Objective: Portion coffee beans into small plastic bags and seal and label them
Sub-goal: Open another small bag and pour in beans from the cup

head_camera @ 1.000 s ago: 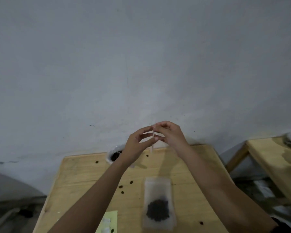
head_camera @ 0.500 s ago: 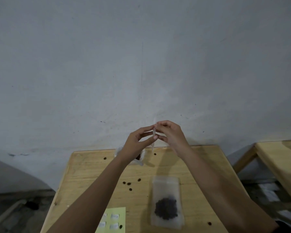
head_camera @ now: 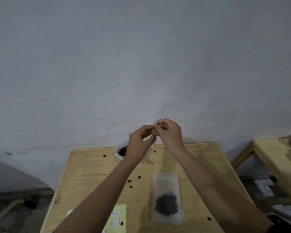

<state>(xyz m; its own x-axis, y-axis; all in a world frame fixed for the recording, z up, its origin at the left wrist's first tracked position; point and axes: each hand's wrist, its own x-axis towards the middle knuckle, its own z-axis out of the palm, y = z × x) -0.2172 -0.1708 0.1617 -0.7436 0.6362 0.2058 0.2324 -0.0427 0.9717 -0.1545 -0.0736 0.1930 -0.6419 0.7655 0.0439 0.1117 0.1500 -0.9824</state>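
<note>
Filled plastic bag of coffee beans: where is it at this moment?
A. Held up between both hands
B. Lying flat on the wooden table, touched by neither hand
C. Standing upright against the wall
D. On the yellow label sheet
B. The filled plastic bag lies flat on the wooden table, to the right of the yellow label sheet, while the left hand and right hand are raised beyond it, pinching a small clear piece of plastic.

Pale wooden table [head_camera: 94,167], grey wall [head_camera: 141,56], dark beans [head_camera: 166,205].

Two hands [head_camera: 139,142] [head_camera: 170,133], two bags [head_camera: 166,197] [head_camera: 154,140], two tables [head_camera: 84,169] [head_camera: 275,155].
</note>
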